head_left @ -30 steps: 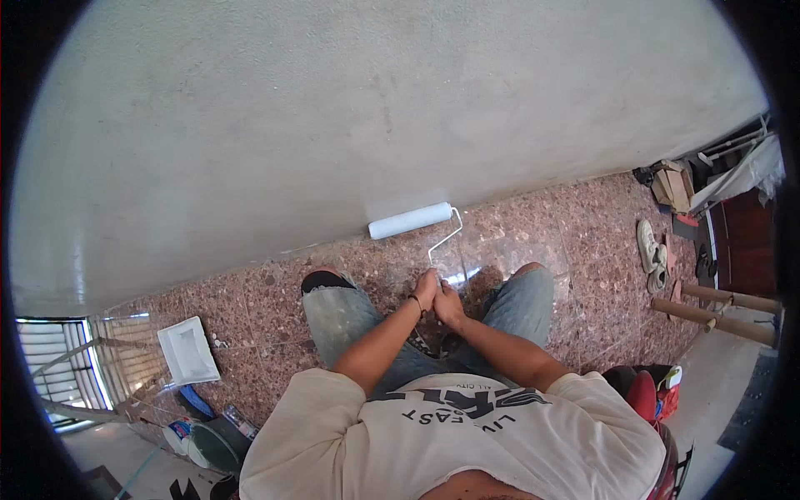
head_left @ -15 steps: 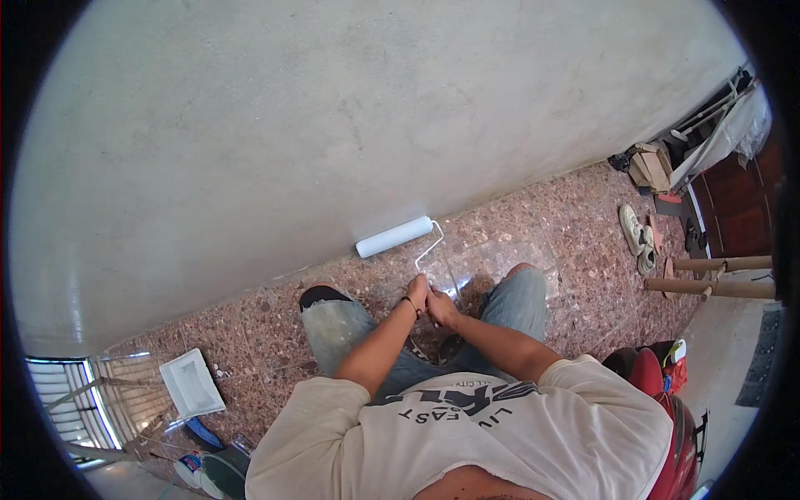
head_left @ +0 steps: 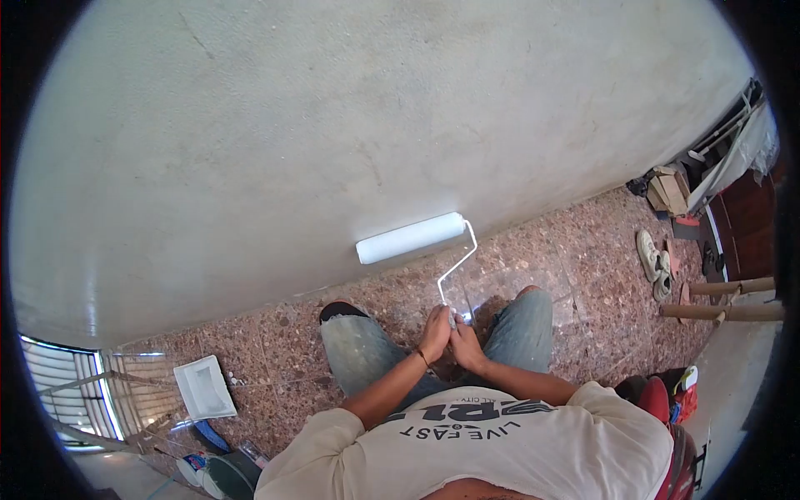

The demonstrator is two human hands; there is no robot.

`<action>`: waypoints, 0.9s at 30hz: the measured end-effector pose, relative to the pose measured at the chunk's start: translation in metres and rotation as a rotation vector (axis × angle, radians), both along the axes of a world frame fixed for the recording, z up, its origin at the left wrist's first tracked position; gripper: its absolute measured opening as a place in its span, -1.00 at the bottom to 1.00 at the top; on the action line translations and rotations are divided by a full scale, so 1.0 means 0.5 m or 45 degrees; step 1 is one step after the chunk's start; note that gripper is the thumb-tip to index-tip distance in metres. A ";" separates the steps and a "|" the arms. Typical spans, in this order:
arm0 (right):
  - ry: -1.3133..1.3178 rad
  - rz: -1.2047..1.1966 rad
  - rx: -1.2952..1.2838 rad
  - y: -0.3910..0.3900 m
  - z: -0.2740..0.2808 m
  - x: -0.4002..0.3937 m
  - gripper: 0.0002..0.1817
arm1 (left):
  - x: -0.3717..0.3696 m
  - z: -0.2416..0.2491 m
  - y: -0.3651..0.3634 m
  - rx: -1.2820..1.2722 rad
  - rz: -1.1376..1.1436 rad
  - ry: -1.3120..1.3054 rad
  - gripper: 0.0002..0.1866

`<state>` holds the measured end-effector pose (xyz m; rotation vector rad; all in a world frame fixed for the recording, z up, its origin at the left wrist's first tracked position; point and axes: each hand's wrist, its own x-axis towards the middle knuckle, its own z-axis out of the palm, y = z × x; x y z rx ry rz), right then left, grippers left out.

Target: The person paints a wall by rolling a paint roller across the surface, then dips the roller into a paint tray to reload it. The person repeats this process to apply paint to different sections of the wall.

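Roller: a white paint roller (head_left: 410, 237) lies flat against the pale wall (head_left: 333, 125), low down, just above where wall meets floor; its sleeve runs left to right so the whole width bears on the surface.
Frame: a bent wire frame (head_left: 457, 271) drops from the roller's right end back toward the person, carrying the handle down to the hands.
Hands: left hand (head_left: 435, 333) and right hand (head_left: 467, 346) meet on the handle, side by side between the knees; two hands on so short a grip likely steady the low stroke.
Fingers: fingers of both hands closed round the handle, which they mostly hide; the roller sits farther off, up and slightly left of them.
Floor: speckled reddish stone floor (head_left: 583, 258) underfoot.
Tray: a white paint tray (head_left: 205, 387) rests on the floor, near left, well apart from the hands.
Shoes: a pair of pale shoes (head_left: 655, 262) lies far right.
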<state>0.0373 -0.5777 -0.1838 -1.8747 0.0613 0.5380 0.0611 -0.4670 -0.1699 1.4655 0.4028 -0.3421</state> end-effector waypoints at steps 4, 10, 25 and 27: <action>-0.154 -0.030 0.060 0.020 0.045 0.031 -0.55 | 0.014 0.049 0.009 0.076 -0.020 -0.181 -0.72; -0.491 -0.069 0.197 0.053 0.102 0.092 -0.61 | 0.054 0.166 0.025 0.042 0.044 -0.546 -0.80; -0.989 0.034 0.320 0.091 0.348 0.220 -0.57 | 0.171 0.359 0.061 -0.334 -0.124 -0.958 -0.82; -1.075 -0.008 0.291 0.088 0.334 0.216 -0.59 | 0.173 0.326 0.057 -0.344 -0.154 -1.013 -0.82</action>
